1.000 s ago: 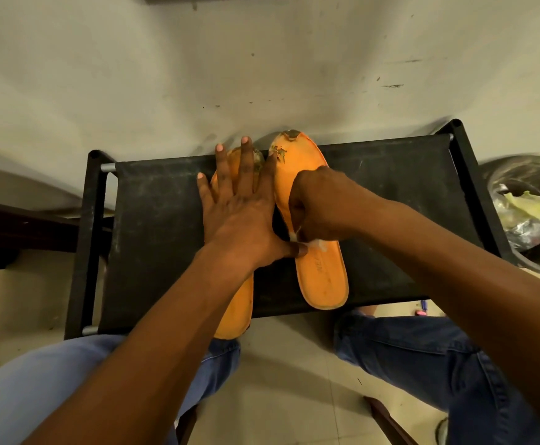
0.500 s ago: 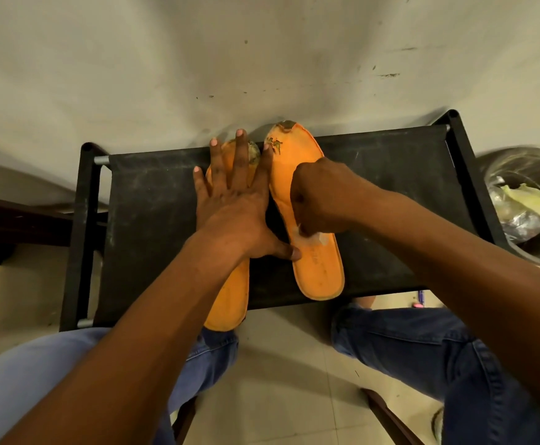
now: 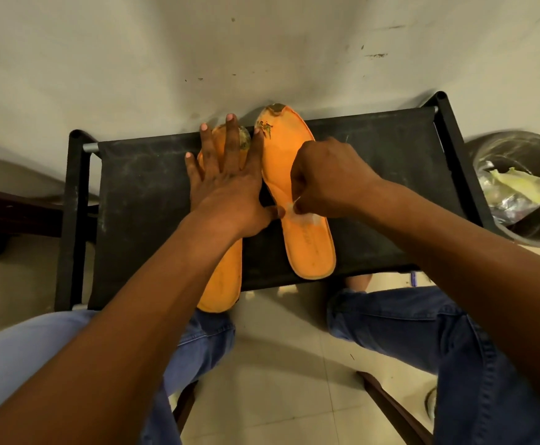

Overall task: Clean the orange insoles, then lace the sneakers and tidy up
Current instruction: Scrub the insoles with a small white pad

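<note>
Two orange insoles lie side by side, toes toward the wall, on a black fabric rack. My left hand lies flat with fingers spread on the left insole, its thumb touching the edge of the right one. The right insole has dirty marks at its toe. My right hand is closed on a small white wipe and presses it onto the middle of the right insole. The left insole's heel hangs over the rack's front edge. No sneakers or laces are in view.
A round bin with yellowish and silvery waste stands on the floor right of the rack. A scuffed pale wall rises right behind the rack. My knees in blue jeans sit below the rack's front edge on a tiled floor.
My right hand with the wipe has shifted a little along the middle of the right insole. My left hand stays flat on the left insole. The view has shifted slightly.
</note>
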